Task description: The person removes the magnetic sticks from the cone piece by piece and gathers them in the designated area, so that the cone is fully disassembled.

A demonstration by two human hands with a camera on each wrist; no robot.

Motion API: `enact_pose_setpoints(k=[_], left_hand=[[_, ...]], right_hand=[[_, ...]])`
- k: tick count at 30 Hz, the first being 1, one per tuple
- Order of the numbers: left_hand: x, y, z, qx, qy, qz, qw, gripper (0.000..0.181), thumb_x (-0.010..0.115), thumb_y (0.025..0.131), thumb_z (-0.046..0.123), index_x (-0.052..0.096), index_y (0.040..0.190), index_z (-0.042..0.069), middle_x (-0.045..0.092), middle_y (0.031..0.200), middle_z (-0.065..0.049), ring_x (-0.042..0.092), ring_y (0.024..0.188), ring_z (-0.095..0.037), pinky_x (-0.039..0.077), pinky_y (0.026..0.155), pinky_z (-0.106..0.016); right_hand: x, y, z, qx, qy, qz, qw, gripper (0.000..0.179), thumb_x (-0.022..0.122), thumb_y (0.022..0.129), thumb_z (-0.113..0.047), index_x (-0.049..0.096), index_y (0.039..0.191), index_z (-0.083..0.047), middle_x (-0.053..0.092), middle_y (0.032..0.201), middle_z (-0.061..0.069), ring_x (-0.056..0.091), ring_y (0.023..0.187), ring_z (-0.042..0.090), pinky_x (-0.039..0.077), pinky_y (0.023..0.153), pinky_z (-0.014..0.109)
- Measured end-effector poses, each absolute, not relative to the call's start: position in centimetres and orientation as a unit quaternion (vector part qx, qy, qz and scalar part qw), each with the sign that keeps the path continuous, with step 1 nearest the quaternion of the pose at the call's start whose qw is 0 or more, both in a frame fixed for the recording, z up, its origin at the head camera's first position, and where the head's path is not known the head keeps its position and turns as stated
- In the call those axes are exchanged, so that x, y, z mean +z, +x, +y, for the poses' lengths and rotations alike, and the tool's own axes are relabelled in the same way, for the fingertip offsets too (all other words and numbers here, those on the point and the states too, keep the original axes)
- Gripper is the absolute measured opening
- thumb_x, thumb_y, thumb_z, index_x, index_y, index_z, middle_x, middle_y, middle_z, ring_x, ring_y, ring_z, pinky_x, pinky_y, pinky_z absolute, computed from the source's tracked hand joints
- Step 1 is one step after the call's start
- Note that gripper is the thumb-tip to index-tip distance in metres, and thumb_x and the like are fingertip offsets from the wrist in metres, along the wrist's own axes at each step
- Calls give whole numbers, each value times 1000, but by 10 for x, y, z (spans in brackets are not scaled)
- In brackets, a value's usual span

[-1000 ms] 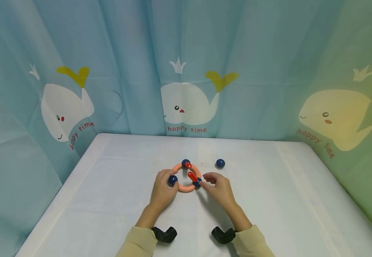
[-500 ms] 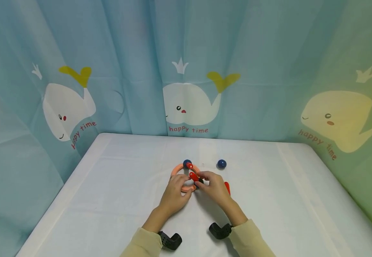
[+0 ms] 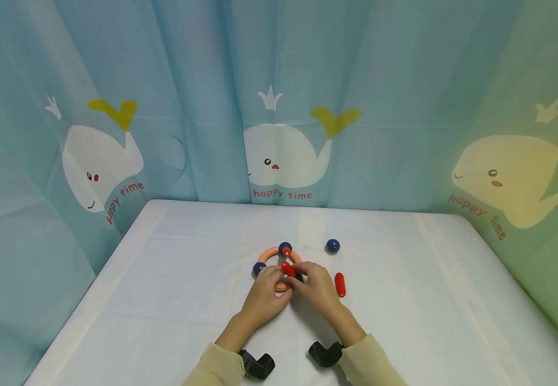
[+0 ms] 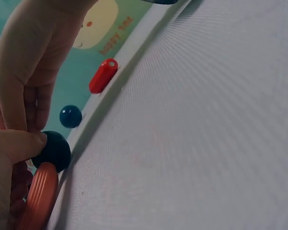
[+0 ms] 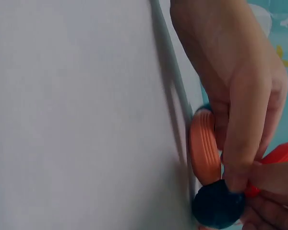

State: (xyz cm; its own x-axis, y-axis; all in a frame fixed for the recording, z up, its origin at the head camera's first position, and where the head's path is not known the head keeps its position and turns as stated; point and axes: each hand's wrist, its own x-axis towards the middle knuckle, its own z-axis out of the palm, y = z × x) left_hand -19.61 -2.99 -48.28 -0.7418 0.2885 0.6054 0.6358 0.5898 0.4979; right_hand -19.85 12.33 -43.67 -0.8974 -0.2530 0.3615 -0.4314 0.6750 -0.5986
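Observation:
Orange curved pieces [image 3: 267, 253] and dark blue balls form a ring on the white table. One ball [image 3: 285, 248] at the back carries a red rod [image 3: 286, 252]; another ball [image 3: 259, 268] sits on the left. My left hand [image 3: 265, 296] holds the right-hand ball [image 5: 218, 203], its thumb on the ball beside an orange piece [image 4: 41, 191]. Facing it, my right hand [image 3: 318, 288] pinches the red rod [image 3: 287, 268] at that same ball, the thumbs close together. Fingers hide much of this joint.
A loose blue ball [image 3: 333, 246] lies right of the ring, towards the back. Nearer, beside my right hand, a loose red rod [image 3: 340, 284] lies on the table [image 3: 418, 300]. A whale-print curtain [image 3: 389, 107] hangs behind and at the sides.
My left hand has left the left-hand ball and moved right across the ring to the right-hand one. My right hand has shifted slightly left, uncovering the loose red rod.

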Motion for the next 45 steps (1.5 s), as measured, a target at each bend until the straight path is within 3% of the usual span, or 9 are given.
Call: enact_pose_setpoints(k=[6, 16, 21, 26, 34, 41, 45], left_hand=[[-483, -197, -31, -334, -278, -865, 249, 21, 69, 68, 12, 65, 88, 9, 61, 92, 0, 54, 89, -18, 45, 78, -30], [-483, -199, -33, -302, -287, -871, 261, 11, 70, 68, 14, 60, 73, 11, 58, 79, 3, 55, 82, -15, 44, 73, -27], [-483, -200, -33, -305, -287, -869, 265, 12, 72, 70, 16, 63, 76, 10, 62, 83, 2, 56, 83, -15, 45, 74, -27], [-483, -201, -34, -314, -279, -872, 251, 17, 73, 70, 17, 67, 85, 10, 62, 85, 3, 56, 83, -15, 45, 73, -27], [-483, -200, -33, -312, -276, -873, 253, 17, 73, 71, 19, 67, 85, 10, 62, 85, 2, 56, 84, -16, 46, 74, -27], [-481, -200, -33, -320, -273, -875, 238, 25, 77, 73, 28, 68, 86, 9, 64, 84, 2, 56, 82, -15, 46, 73, -28], [-480, -201, -34, -319, -272, -876, 238, 25, 77, 73, 30, 67, 85, 9, 64, 84, 2, 56, 82, -15, 46, 73, -28]], right_hand=[[-437, -193, 115, 357, 184, -905, 140, 19, 77, 73, -10, 69, 87, -2, 64, 79, 3, 54, 67, 15, 46, 61, 28], [-438, -186, 112, 354, 198, -899, 163, 19, 75, 75, -9, 68, 90, 0, 65, 80, 5, 57, 69, 16, 48, 62, 30], [-441, -186, 112, 366, 195, -893, 173, 16, 74, 76, -9, 68, 89, -2, 66, 82, 6, 62, 76, 19, 51, 70, 36], [-448, -185, 112, 379, 189, -883, 204, 15, 74, 76, -10, 68, 88, -3, 65, 81, 5, 62, 75, 20, 51, 69, 37], [-458, -184, 113, 400, 198, -853, 270, 17, 76, 73, -4, 68, 87, 1, 67, 81, 7, 63, 73, 20, 52, 65, 36], [-437, -185, 114, 423, 189, -819, 338, 20, 76, 73, -3, 68, 92, -1, 67, 81, 5, 62, 74, 17, 51, 67, 32], [-428, -186, 113, 432, 181, -818, 333, 20, 77, 72, -4, 69, 90, -1, 67, 80, 4, 62, 73, 16, 51, 67, 30]])
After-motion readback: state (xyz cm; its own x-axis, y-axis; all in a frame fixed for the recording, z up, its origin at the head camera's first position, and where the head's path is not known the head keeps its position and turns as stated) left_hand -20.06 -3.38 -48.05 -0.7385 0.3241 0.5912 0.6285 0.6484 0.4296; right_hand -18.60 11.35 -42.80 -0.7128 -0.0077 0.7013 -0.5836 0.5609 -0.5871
